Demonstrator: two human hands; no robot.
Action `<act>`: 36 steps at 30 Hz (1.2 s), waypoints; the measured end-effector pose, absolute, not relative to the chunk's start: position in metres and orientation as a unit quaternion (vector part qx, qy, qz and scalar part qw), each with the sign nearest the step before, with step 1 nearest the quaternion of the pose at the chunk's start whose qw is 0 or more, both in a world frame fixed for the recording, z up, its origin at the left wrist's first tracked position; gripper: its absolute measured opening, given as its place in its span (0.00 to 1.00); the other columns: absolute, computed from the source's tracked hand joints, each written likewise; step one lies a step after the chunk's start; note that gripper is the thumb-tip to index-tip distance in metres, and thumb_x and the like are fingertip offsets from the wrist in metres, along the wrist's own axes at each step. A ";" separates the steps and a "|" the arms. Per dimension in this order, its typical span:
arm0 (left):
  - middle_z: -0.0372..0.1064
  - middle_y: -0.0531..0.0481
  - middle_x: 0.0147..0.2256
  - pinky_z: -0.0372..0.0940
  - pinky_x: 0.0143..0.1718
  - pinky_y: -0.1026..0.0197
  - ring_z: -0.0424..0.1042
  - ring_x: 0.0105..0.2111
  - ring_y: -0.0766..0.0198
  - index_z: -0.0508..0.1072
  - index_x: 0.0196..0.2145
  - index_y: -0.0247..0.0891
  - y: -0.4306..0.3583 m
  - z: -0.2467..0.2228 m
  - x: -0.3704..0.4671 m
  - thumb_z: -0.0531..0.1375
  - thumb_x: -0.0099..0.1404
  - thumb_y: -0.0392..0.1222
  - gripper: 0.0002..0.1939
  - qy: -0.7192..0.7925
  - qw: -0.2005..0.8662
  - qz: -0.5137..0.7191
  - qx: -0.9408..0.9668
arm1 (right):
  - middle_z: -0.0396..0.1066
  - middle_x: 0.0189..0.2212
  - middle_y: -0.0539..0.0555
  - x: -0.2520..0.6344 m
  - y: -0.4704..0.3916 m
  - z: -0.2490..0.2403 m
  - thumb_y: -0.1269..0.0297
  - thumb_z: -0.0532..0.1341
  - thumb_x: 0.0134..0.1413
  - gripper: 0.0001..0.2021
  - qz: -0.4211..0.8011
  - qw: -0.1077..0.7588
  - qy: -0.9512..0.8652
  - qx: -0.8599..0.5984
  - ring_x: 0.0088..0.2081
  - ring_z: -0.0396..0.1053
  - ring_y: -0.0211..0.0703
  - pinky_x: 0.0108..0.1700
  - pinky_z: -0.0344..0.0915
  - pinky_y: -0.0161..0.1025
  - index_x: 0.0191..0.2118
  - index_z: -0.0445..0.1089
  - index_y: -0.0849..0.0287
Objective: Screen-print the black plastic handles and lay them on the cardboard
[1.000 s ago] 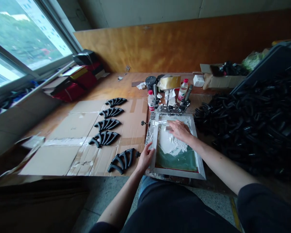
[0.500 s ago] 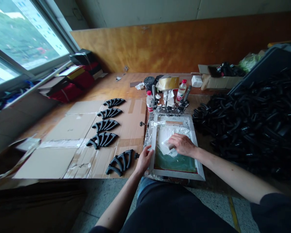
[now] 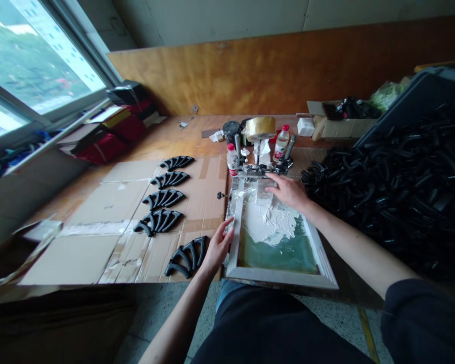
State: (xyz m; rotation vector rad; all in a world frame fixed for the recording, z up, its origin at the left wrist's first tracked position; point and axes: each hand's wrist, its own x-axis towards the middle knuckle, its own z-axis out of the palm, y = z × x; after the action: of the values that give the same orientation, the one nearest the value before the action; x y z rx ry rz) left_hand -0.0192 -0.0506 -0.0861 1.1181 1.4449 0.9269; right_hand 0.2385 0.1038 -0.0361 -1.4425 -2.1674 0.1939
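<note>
A metal-framed screen (image 3: 280,280) lies in front of me, with white paste (image 3: 265,222) spread on its green mesh. My right hand (image 3: 288,191) is over the far end of the frame, fingers apart, beside a pale scraper (image 3: 264,192) that rests there. My left hand (image 3: 219,245) is at the frame's left edge with its fingers apart, holding nothing. Behind the frame is a metal clamp (image 3: 260,171). To the left, several black curved parts (image 3: 163,222) lie in a column on cardboard; the nearest one (image 3: 187,257) is close to my left hand.
Two red-capped bottles (image 3: 282,143), a dark jar (image 3: 231,132) and a roll of tape (image 3: 260,128) stand behind the clamp. A large heap of black parts (image 3: 394,202) fills the right side. An open carton (image 3: 347,128) sits at the back right.
My right hand has moved away from me to the far end and let go of the scraper. The frame's near end looks raised and closer. My left hand has shifted slightly up along its edge.
</note>
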 end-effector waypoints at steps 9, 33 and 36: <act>0.72 0.47 0.41 0.67 0.36 0.64 0.72 0.38 0.64 0.70 0.46 0.38 0.008 0.019 0.012 0.50 0.67 0.61 0.25 0.467 0.464 0.590 0.468 | 0.74 0.33 0.52 0.319 0.078 -0.102 0.59 0.46 0.63 0.20 0.211 0.223 -0.698 -0.647 0.31 0.66 0.33 0.35 0.64 0.29 0.35 0.72 0.66; 0.75 0.45 0.35 0.63 0.24 0.66 0.75 0.27 0.63 0.65 0.40 0.37 -0.149 -0.144 -0.123 0.51 0.61 0.66 0.27 0.769 0.397 0.490 0.109 | 0.72 0.40 0.56 0.024 -0.018 -0.117 0.57 0.59 0.61 0.11 0.187 0.126 -0.947 -0.230 0.47 0.64 0.48 0.49 0.60 0.43 0.41 0.71 0.58; 0.77 0.43 0.33 0.63 0.24 0.64 0.76 0.27 0.61 0.64 0.39 0.37 -0.173 -0.175 -0.148 0.42 0.65 0.66 0.29 0.856 0.374 0.340 0.106 | 0.74 0.39 0.58 0.002 -0.005 -0.138 0.52 0.56 0.62 0.15 0.174 0.006 -0.953 -0.249 0.48 0.66 0.51 0.49 0.60 0.44 0.42 0.73 0.58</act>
State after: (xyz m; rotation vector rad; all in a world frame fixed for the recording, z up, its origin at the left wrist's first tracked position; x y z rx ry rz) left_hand -0.1481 -0.1727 -0.1750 0.2705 2.1926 0.8715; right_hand 0.0025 -0.0051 -0.1383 -0.7790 -2.9815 0.5455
